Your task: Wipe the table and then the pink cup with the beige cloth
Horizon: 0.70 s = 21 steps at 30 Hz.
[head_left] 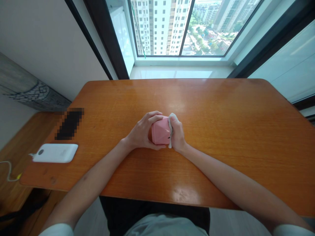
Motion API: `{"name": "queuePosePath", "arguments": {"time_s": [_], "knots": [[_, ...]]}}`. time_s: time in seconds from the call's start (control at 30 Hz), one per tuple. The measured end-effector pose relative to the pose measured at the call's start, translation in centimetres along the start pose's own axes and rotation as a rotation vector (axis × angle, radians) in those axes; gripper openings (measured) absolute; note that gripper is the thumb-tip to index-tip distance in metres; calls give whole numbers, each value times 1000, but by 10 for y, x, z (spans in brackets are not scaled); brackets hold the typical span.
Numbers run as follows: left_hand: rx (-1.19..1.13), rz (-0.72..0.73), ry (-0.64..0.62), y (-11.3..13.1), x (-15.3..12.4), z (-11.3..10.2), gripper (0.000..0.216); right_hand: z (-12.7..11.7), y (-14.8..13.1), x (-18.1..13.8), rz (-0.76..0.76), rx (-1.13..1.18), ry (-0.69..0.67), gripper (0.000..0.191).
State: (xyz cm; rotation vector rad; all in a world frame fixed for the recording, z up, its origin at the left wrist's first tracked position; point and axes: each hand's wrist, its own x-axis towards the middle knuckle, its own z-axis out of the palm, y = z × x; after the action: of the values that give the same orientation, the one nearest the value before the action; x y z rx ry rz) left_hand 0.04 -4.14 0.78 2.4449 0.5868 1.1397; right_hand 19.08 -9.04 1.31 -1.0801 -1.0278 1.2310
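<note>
My left hand (141,132) grips the pink faceted box (160,132) while my right hand (177,134) presses a white wipe (170,126) against its side, wiping underway.

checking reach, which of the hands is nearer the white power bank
Left. The left hand grips the pink box on the side toward the white power bank; the right hand is on the box's far side.

One head-worn view, looking forward and steeply down over the wooden table (221,131) from close above; window (177,29) at twelve o'clock, forearms entering from six.
</note>
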Motion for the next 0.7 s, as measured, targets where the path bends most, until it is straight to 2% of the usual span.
{"name": "queuePosePath", "arguments": {"time_s": [0.13, 0.2, 0.27, 0.37, 0.43, 0.5, 0.6, 0.7], "knots": [[-255, -265, -71, 3, -2, 0, 104, -1, -3, -6, -7, -117, -66, 72], [-307, -318, -105, 3, -2, -1, 105, -1, -4, -7, -15, -120, -65, 73], [-302, -280, -91, 0, -3, 0, 117, 0, -4, -6, 7, -87, -48, 71], [-194, -93, -60, -7, -3, 0, 137, 0, -3, -1, 6, -26, 2, 65], [-70, 40, -80, -11, -3, -1, 140, 1, -1, 2, -13, -2, 24, 62], [54, 123, -99, -13, -2, -2, 130, 0, 0, 5, -29, 19, 27, 60], [130, 124, -76, -9, -1, -2, 114, 0, 0, 5, -75, 43, 39, 58], [-2, 19, -22, -1, 0, 1, 112, -2, 1, 1, -67, -9, 18, 61]]}}
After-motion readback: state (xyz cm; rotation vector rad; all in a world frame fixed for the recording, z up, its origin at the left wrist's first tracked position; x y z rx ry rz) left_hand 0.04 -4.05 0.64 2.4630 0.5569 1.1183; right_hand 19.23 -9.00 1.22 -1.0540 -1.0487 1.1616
